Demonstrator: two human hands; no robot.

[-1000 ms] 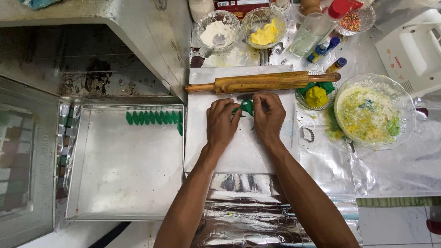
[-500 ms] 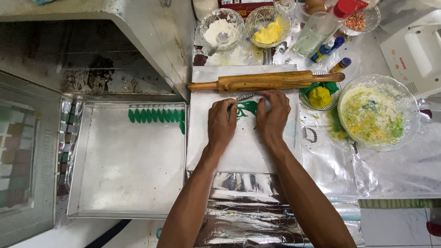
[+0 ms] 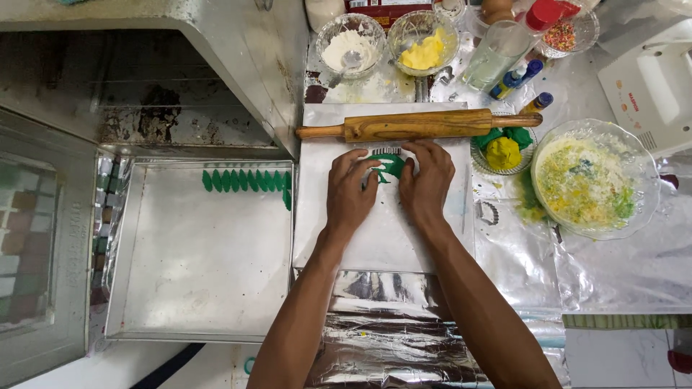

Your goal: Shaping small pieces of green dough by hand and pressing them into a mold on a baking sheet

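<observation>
Left hand [image 3: 351, 193]: palm down on the white sheet [image 3: 386, 238], fingers curled loosely, fingertips touching the left edge of the green dough piece [image 3: 390, 167]; no full grip visible.
Right hand [image 3: 427, 180]: palm down, fingers bent, fingertips pressing the right side of the same dough piece.
Green dough piece: small, flat, lying on the far part of the white sheet, between both hands, just near of the rolling pin [image 3: 418, 124].
Rolling pin: wooden, lying crosswise along the sheet's far edge.
Baking tray [image 3: 194, 288]: metal, left of the sheet, with a row of green leaf shapes [image 3: 245, 181] along its far side.
Small dish [image 3: 502, 151]: right of the hands, holding yellow and green dough.
Large glass bowl [image 3: 595, 176]: far right, with yellow-green crumbs.
Desk [image 3: 519, 274]: covered in foil.
</observation>
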